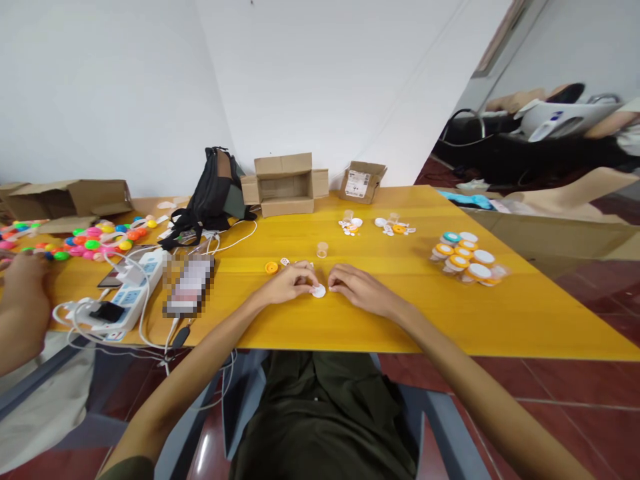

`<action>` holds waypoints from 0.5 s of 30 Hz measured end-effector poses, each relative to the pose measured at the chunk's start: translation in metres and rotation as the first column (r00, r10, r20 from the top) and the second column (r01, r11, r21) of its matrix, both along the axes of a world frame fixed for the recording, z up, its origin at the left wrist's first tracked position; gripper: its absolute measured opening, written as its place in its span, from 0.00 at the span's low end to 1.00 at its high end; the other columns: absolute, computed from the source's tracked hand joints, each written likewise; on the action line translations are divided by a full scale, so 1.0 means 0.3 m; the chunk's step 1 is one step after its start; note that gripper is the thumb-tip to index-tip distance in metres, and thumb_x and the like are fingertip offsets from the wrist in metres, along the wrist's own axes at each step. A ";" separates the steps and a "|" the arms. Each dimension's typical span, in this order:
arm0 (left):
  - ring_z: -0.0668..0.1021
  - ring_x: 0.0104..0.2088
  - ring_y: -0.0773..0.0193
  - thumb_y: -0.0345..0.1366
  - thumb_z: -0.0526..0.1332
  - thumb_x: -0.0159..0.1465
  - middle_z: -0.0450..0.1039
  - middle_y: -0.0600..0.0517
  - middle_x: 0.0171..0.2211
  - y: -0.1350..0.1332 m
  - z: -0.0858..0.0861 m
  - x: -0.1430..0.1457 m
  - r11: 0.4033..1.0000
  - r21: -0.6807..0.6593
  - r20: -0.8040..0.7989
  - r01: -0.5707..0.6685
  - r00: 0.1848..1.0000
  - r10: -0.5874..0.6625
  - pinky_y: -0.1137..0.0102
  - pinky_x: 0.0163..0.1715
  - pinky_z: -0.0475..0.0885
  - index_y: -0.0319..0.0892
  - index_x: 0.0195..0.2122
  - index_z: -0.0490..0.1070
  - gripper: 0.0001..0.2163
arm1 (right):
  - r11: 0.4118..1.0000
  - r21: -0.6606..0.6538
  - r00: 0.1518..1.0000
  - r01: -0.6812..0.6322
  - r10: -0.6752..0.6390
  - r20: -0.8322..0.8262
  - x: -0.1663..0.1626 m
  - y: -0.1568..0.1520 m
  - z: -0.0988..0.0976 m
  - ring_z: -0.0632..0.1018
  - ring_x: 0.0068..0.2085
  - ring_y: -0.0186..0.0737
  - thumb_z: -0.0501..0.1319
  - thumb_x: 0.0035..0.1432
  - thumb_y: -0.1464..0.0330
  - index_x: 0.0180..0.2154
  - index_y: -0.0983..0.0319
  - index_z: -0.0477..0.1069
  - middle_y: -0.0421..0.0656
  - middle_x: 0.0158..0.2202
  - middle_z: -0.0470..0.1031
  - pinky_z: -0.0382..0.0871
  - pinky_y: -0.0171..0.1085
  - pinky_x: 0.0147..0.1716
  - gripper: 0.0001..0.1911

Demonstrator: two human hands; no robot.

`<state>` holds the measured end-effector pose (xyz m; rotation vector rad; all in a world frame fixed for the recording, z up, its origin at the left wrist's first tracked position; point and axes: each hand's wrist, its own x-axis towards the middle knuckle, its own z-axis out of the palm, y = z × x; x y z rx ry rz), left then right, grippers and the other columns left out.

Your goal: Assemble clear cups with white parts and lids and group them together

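Observation:
A round white disc [319, 291] lies on or just above the yellow table, between my hands. My left hand [293, 283] is closed, its thumb and fingertips pinched at the disc's left edge. On the other side, my right hand [361, 288] has its thumb and index finger pinched together close to the disc's right edge; anything between them is too small to make out. Beyond the hands stands a small clear plastic jar [322, 250]. An orange lid [271, 268] and a small white piece with dark marks [285, 261] lie left of it, and my left fingers partly cover more pieces.
Jars with orange and teal lids [463, 257] cluster at right. Two piles of small parts [351, 225] lie farther back, near cardboard boxes [285, 193] and a backpack [213, 190]. At left are a phone [191, 285], a power strip [137, 290], colourful balls [93, 241] and another person's arm [23, 313].

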<state>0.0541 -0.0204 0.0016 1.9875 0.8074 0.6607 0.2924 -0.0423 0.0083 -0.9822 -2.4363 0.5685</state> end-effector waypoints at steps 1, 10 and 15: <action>0.68 0.30 0.69 0.34 0.67 0.63 0.67 0.53 0.35 0.000 0.000 -0.001 1.000 0.000 0.002 0.000 1.000 0.000 0.71 0.34 0.65 0.40 0.32 0.79 0.04 | 1.000 -0.001 1.000 0.002 -0.002 -0.002 0.001 -0.003 -0.001 0.77 0.40 0.42 0.55 0.65 0.76 0.36 0.57 0.68 0.43 0.38 0.76 0.71 0.41 0.42 0.09; 0.71 0.33 0.66 0.33 0.66 0.62 0.68 0.52 0.36 -0.005 0.004 0.001 0.998 0.055 -0.038 -0.002 0.999 0.004 0.69 0.36 0.67 0.41 0.32 0.78 0.03 | 0.999 0.039 1.000 0.007 -0.007 0.021 0.005 -0.031 -0.001 0.77 0.39 0.43 0.53 0.66 0.75 0.37 0.58 0.70 0.44 0.38 0.77 0.72 0.42 0.41 0.10; 0.70 0.32 0.67 0.33 0.65 0.63 0.68 0.52 0.36 -0.013 0.015 0.004 0.997 0.083 -0.072 -0.001 0.997 0.007 0.69 0.36 0.68 0.41 0.33 0.78 0.03 | 0.997 0.076 0.999 0.016 -0.019 0.037 0.005 -0.033 0.000 0.77 0.39 0.43 0.55 0.66 0.75 0.38 0.58 0.71 0.44 0.39 0.77 0.72 0.42 0.42 0.09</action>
